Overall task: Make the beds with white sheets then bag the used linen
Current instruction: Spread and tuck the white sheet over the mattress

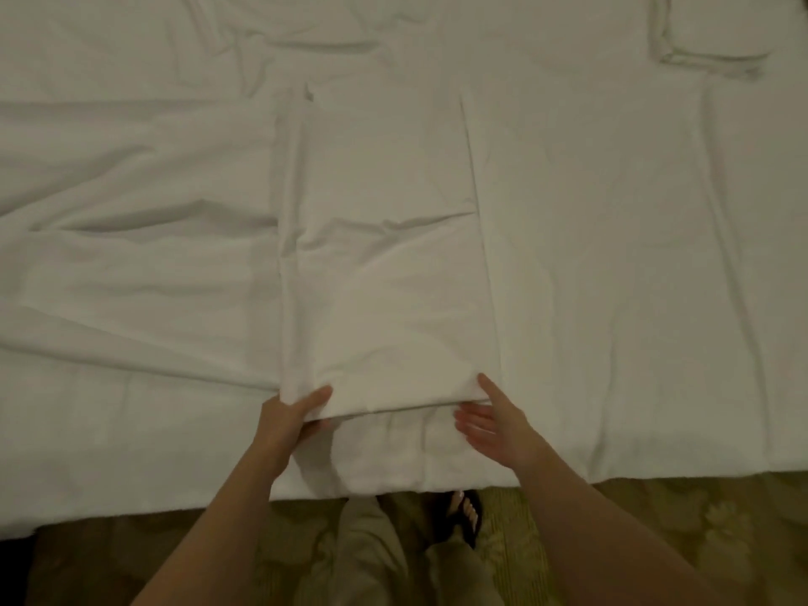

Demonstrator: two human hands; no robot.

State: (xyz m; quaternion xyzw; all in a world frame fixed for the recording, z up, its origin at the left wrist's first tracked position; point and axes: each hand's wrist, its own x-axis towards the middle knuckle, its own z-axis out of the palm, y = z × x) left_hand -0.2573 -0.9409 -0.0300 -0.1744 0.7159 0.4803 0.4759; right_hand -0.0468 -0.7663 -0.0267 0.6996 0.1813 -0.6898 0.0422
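A folded white sheet (384,255) is laid lengthwise across the middle of the bed (612,299), near edge sitting a bit back from the bed's front edge. The near-left corner is pinched by the left hand (290,419), thumb on top and fingers curled underneath. The right hand (492,419) is at the near-right corner w/ fingers straight and a little apart, thumb lying along the sheet's edge, fingertips going in under the fold. No firm grip there yet, imo.

Step in hand looks like the sheet being taken up by its near edge so it can be opened out. Tips for doing it well:

- Right corner should be gripped properly before anything is lifted, otherwise one side gets dragged and the fold goes crooked.
- Only the top layer(s) wanted should be caught; layers can't be counted from here tbh.
- Both corners should be lifted level and together, so the creases stay straight w/ the bed edge.
- The rumpled fabric (131,220) on the left is better flattened first, or wrinkles get trapped underneath.

A smaller folded white piece (717,32) is parked at the far right, well apart from the work.
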